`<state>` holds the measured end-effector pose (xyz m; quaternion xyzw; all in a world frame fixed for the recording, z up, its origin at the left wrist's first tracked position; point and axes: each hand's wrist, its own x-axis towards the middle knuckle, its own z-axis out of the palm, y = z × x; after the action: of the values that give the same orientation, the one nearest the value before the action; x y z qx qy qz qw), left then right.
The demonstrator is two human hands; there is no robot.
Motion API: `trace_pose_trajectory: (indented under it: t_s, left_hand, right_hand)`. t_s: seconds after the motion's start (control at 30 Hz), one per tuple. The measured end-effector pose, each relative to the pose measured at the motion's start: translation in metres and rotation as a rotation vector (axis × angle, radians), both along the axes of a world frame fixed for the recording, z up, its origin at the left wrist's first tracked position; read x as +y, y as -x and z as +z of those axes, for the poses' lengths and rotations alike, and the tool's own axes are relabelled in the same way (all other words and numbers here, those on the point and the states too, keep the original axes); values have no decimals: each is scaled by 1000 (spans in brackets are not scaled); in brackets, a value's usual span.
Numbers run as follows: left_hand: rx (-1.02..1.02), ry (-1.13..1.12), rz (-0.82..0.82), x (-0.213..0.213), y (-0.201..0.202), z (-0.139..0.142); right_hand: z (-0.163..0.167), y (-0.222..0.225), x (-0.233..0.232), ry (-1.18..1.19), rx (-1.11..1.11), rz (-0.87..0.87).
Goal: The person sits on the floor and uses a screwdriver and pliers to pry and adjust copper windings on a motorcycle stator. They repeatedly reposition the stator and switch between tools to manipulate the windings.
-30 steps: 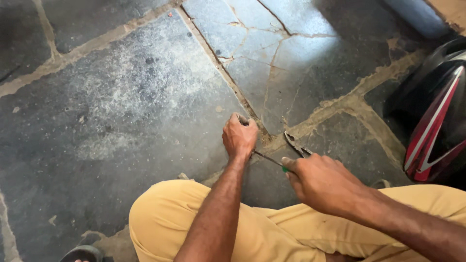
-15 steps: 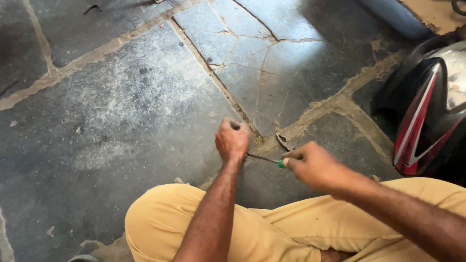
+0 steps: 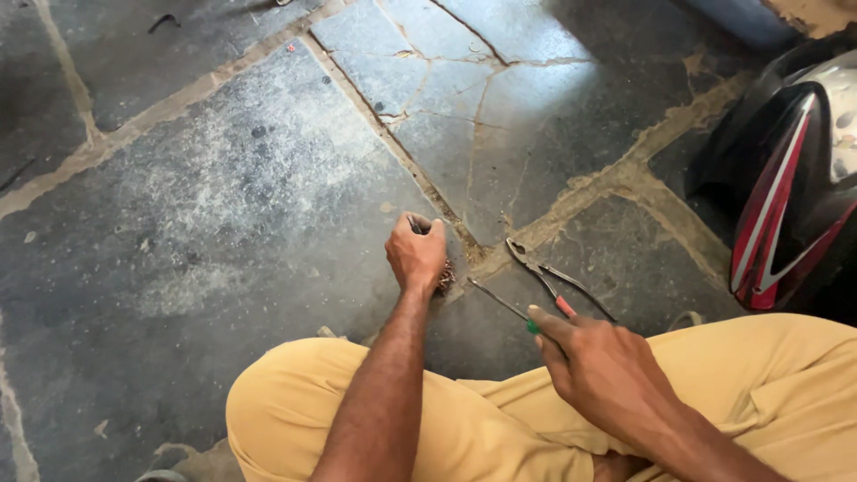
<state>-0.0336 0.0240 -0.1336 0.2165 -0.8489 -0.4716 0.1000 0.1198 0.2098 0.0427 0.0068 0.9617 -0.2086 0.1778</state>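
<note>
My left hand is closed in a fist on the stone floor, gripping a small dark metal part with a bit of brownish, coiled wire showing under its right side. My right hand holds a green-handled screwdriver whose thin shaft points up-left toward the left fist; its tip stops just short of it. A pair of pliers with bare metal jaws and reddish handle lies on the floor just beyond my right hand, apart from both hands. My bent legs in tan trousers fill the bottom.
The floor is grey stone slabs with sandy mortar joints and cracks. A red, black and white motorcycle body panel stands at the right edge. A small dark scrap lies at the top left.
The view has drifted so both hands sit lower in the frame. My right hand has drawn back a little toward my lap, leaving the pliers more exposed. My left fist stays on the floor.
</note>
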Motion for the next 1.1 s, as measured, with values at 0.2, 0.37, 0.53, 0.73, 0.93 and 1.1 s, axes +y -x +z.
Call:
trace_pose_trajectory:
  t_s: [0.2, 0.37, 0.53, 0.73, 0.93, 1.1]
  left_hand:
    - [37, -37, -60, 1, -6, 7]
    - [40, -34, -74, 4, -6, 8]
    - [37, -23, -79, 3, -6, 9]
    - [42, -16, -66, 4, -6, 10]
    - [40, -14, -62, 5, -6, 9]
    - [32, -5, -76, 5, -5, 9]
  right_hand:
    - [1, -1, -2, -2, 50, 42]
    - [-2, 3, -4, -35, -73, 4]
    - [-4, 6, -7, 65, 112, 75]
    - [-2, 8, -10, -41, -31, 46]
    - [0, 7, -11, -53, -40, 37]
    - [-2, 7, -10, -12, 47, 71]
